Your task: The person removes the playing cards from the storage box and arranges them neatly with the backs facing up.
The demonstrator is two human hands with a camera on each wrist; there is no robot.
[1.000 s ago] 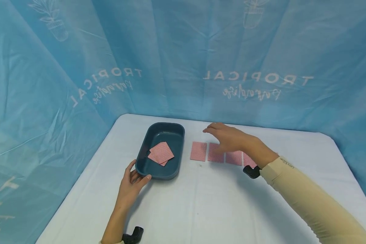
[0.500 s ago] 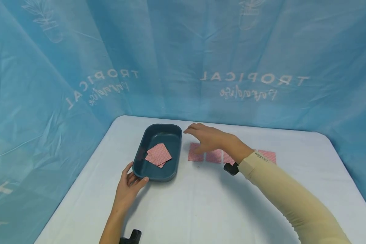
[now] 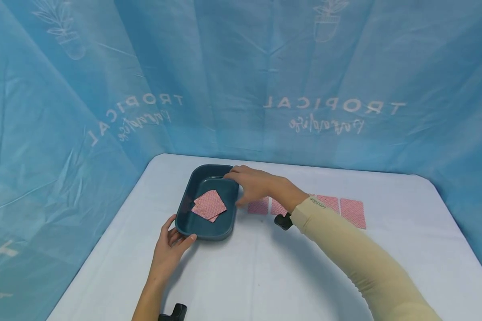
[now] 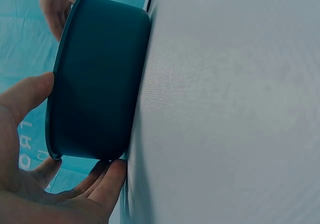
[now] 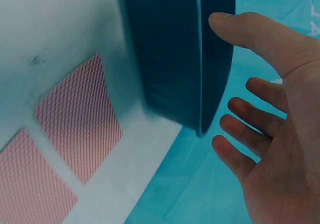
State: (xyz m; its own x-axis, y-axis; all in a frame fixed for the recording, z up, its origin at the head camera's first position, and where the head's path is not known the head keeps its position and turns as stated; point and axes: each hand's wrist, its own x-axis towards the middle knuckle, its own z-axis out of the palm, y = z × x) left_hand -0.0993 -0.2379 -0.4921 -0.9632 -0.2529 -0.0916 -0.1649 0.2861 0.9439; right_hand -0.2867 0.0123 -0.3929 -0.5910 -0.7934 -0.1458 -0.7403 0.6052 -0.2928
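Observation:
A dark teal tub (image 3: 206, 232) sits on the white table with a few overlapping playing cards (image 3: 210, 205), patterned red and white, on its floor. My left hand (image 3: 168, 249) holds its near left corner; in the left wrist view the thumb (image 4: 35, 93) lies at the rim and the fingers (image 4: 110, 184) meet the adjoining wall. Over the tub's far right edge is my right hand (image 3: 251, 183), spread and holding nothing. Its thumb (image 5: 240, 28) overlaps the tub's rim in the right wrist view, while the other fingers are loosely bent outside it.
A row of several playing cards (image 3: 352, 213) lies face down right of the tub, partly hidden under the right forearm. Blue printed curtains (image 3: 233, 67) hang behind and left of the table (image 3: 233, 285).
My right hand has moved left from above the card row to the tub's right rim. The left hand keeps its hold on the near left corner.

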